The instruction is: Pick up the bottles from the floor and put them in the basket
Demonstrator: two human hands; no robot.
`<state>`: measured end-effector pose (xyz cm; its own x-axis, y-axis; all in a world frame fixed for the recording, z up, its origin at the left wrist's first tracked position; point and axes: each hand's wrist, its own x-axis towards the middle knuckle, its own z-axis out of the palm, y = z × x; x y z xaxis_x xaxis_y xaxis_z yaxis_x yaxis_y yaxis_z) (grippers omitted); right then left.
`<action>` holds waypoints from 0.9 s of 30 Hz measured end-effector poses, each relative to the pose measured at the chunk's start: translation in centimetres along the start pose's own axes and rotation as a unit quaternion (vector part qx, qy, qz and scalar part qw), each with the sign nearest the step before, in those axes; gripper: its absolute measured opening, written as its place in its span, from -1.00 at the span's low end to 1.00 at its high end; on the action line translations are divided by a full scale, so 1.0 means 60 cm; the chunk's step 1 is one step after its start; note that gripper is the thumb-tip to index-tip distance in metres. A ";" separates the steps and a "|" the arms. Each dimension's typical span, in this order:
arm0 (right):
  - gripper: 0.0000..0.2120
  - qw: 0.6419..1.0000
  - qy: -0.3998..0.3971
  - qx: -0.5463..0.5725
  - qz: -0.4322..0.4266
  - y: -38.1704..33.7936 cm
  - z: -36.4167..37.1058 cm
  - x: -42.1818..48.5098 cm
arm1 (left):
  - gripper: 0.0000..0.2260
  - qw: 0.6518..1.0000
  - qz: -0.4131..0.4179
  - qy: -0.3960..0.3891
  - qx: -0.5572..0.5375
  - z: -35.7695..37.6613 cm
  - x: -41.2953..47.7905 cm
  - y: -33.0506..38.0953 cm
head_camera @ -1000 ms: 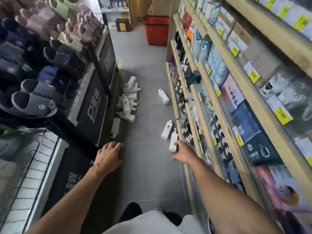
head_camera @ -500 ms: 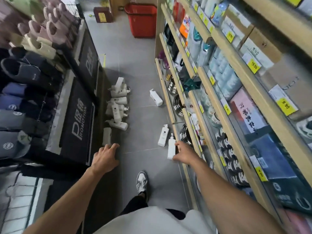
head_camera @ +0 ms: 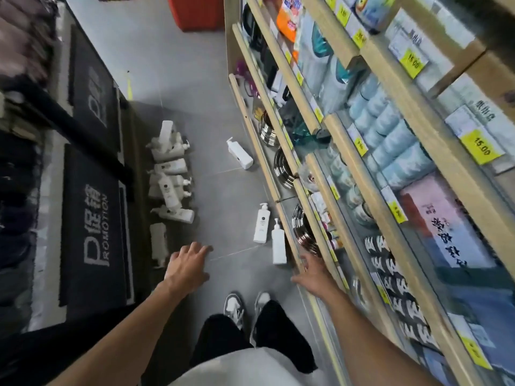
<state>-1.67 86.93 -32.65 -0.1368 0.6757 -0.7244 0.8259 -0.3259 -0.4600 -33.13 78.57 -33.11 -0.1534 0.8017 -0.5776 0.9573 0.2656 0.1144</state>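
A: What are the hands doing?

B: Both are empty. The left hand (head_camera: 189, 264) hangs low in the middle of the frame with its fingers spread and straight, over bare floor (head_camera: 223, 112). The right hand (head_camera: 309, 271) is just right of it, fingers also apart and holding nothing, stretched toward the bottom edge of the shelves (head_camera: 261, 146).

A: Is it touching the shelves?

B: I cannot tell; it lies over that edge in the frame. I'd judge the spread fingers are a reach, readied to close round something.

A: Round what?

B: Most likely the nearest bottle (head_camera: 278, 245), lying flat just above the right hand with its pump pointing away. A second bottle (head_camera: 261, 222) lies just beside it, to the left, the same way round.

A: And the rest?

B: A third bottle (head_camera: 239, 153) lies alone further up, near the middle of the frame, close to the shelves. Left of centre a heap of bottles (head_camera: 170, 176) is piled against the foot of a black display (head_camera: 92, 218), some lying across others.

A: Where do they go?

B: Into the red basket (head_camera: 195, 12), at the top edge of the frame, cut off by it, well apart from every bottle. So each pickup means a carry up the aisle.

A: Any trouble ahead?

B: The bottles lie on their sides, so a grip across the body looks surer than one on the pump.
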 end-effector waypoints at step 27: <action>-0.39 0.987 -0.033 -0.054 0.149 0.190 0.254 0.805 | -0.34 0.958 -0.095 -0.133 -0.237 0.423 0.776 0.082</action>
<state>-7.19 105.79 -80.69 0.0896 0.5149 -0.8526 0.8873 -0.4301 -0.1665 -29.35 103.63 -79.95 -0.1849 0.5670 -0.8027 0.6906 0.6561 0.3044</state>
